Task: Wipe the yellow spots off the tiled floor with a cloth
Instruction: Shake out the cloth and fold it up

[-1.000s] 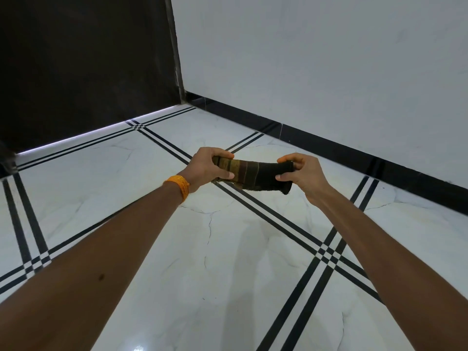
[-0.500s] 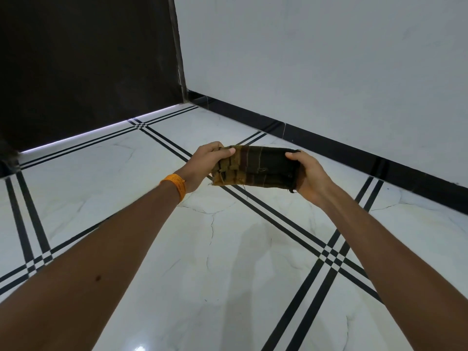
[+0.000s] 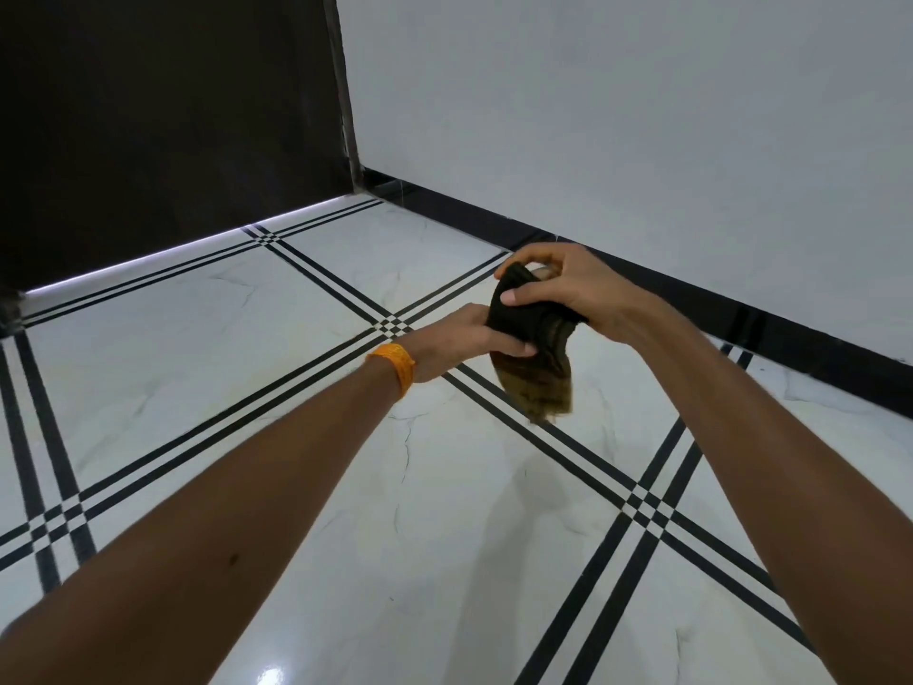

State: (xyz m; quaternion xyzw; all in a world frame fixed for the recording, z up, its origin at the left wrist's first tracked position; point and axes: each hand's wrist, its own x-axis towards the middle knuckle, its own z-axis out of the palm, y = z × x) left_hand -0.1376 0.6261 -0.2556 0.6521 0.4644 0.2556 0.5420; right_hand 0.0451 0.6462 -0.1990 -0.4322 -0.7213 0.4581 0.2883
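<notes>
A dark brown cloth [image 3: 536, 358] with a yellowish lower end hangs bunched in the air above the floor, held by both hands. My right hand [image 3: 568, 289] grips its top from above, thumb pressed on the fabric. From the left side, my left hand [image 3: 459, 338] holds the cloth's middle, with an orange band on that wrist. The white marble floor [image 3: 395, 487] has black double-line borders. No yellow spots show on the tiles in view.
A white wall [image 3: 642, 116] with a black skirting [image 3: 741, 323] runs along the right. A dark panel [image 3: 173, 116] closes the far left, with a lit strip at its base. They meet in a corner at the back.
The cloth was stretched flat between both hands. Now it is gathered into a bunch, its lower end hanging down. Both hands have come close together and shifted right.
</notes>
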